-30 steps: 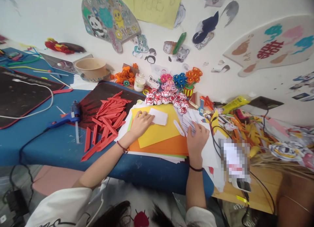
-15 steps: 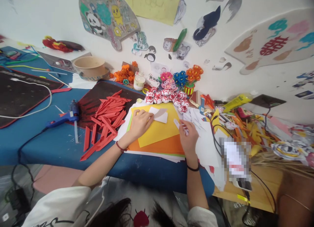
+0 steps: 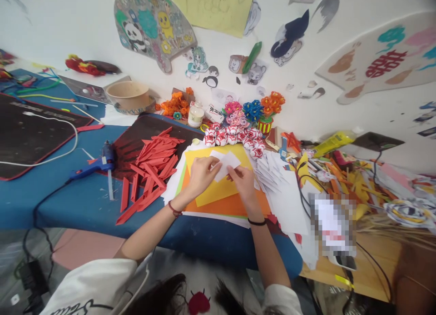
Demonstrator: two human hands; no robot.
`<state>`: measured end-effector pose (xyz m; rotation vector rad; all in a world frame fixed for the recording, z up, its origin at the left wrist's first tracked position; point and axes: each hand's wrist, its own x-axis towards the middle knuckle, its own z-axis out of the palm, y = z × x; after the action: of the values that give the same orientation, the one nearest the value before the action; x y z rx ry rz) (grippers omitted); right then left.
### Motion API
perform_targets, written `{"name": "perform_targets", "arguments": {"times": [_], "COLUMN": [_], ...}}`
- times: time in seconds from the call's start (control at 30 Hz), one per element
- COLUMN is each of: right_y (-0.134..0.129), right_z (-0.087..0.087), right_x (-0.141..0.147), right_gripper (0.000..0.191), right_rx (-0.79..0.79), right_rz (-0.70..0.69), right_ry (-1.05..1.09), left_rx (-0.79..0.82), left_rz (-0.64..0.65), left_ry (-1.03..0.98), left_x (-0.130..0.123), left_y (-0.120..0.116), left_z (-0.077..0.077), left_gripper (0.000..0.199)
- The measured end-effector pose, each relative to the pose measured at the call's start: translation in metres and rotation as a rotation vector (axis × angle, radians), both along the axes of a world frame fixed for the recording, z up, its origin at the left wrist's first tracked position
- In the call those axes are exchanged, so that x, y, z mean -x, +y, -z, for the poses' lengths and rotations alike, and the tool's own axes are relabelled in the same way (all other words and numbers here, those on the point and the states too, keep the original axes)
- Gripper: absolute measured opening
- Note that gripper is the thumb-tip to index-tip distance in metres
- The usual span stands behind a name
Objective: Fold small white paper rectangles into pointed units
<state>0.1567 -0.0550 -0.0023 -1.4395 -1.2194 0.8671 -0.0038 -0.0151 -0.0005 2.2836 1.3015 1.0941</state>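
Note:
A small white paper [image 3: 230, 162] is held over the yellow sheet [image 3: 207, 190], near the middle of the table. My left hand [image 3: 203, 172] pinches its left side, and my right hand [image 3: 242, 178] has its fingers closed on the lower right edge. Under the yellow sheet lies an orange sheet [image 3: 235, 206] with more paper beneath. Folded red strips [image 3: 155, 158] are piled left of my left hand. Folded white strips [image 3: 270, 175] lie to the right of my right hand.
Red-and-white folded pieces [image 3: 235, 135] line the back of the papers. A blue glue gun [image 3: 107, 160] stands at the left. Paper scraps [image 3: 357, 178], cables and a blurred device [image 3: 332, 224] are at the right.
My right hand has moved left from beside the white strips to the white paper and now grips it. My left hand stays on that paper. The view has shifted slightly.

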Motion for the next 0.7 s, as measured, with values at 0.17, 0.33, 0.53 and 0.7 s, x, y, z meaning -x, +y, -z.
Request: {"name": "perform_targets", "arguments": {"times": [0.17, 0.33, 0.53, 0.7], "right_y": [-0.002, -0.002, 0.0, 0.005], "right_z": [0.012, 0.009, 0.005, 0.004], "right_x": [0.002, 0.0, -0.003, -0.007], "right_gripper": [0.04, 0.043, 0.039, 0.032], "right_rx": [0.029, 0.017, 0.025, 0.027], "right_rz": [0.002, 0.034, 0.017, -0.06], "right_ry": [0.048, 0.061, 0.086, 0.107], "left_rx": [-0.112, -0.41, -0.592, -0.597], "left_rz": [0.012, 0.087, 0.107, 0.127], "left_ry": [0.125, 0.433, 0.605, 0.668], "left_x": [0.009, 0.015, 0.015, 0.014], "left_y": [-0.006, -0.01, -0.012, -0.013], "left_z": [0.003, 0.002, -0.001, -0.002], "left_gripper": [0.024, 0.037, 0.04, 0.043]}}
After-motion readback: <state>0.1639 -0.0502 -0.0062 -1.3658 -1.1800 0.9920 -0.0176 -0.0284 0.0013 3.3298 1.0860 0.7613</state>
